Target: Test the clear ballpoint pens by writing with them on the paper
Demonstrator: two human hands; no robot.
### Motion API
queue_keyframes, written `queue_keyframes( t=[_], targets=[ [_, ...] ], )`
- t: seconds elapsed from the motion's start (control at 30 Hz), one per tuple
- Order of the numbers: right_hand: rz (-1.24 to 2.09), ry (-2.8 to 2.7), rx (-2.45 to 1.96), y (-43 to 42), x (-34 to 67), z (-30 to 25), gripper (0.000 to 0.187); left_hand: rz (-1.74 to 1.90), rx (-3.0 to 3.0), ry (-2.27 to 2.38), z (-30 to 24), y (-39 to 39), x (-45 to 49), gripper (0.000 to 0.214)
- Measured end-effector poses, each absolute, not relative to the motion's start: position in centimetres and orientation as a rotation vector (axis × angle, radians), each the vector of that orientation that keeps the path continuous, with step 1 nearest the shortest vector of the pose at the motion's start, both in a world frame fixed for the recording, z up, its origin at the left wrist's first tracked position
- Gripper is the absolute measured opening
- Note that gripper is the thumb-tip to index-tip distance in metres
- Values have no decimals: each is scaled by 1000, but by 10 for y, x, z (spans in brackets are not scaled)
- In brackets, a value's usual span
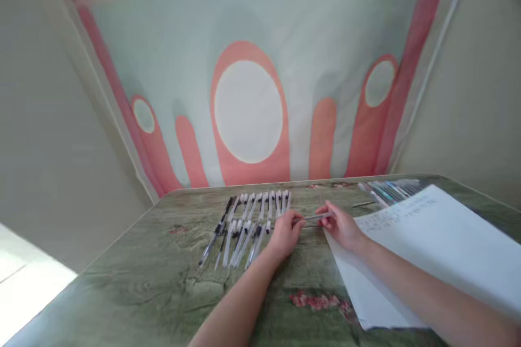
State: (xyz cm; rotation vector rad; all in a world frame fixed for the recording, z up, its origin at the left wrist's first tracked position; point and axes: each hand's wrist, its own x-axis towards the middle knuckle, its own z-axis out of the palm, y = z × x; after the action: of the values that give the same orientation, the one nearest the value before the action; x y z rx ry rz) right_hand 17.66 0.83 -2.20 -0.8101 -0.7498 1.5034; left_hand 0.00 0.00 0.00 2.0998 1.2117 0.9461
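Between my two hands a thin pen [313,217] is held level just above the table. My left hand [286,232] is closed on its left end. The fingertips of my right hand [338,223] pinch the other end, near the corner of a white paper sheet [443,249]. To the left of my left hand lie several clear pens with white and black ends in two rows, a back row [262,203] and a front row [240,241]. Fingers hide parts of the held pen, so its tip and cap cannot be made out.
The table [134,282] has a green wood-grain cover with printed red flowers. At the back right, a bundle of coloured pens [391,191] lies behind the paper, which bears handwriting at its top. A wall with a pink arch pattern [248,171] rises behind the table.
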Motion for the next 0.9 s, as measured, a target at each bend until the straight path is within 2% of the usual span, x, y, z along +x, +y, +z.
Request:
queue_keyframes(
  t=[0.9],
  targets=[
    [1380,-1034,-805,3,172,-26,40,975,2180,1176,-5,3,-8,12]
  ],
)
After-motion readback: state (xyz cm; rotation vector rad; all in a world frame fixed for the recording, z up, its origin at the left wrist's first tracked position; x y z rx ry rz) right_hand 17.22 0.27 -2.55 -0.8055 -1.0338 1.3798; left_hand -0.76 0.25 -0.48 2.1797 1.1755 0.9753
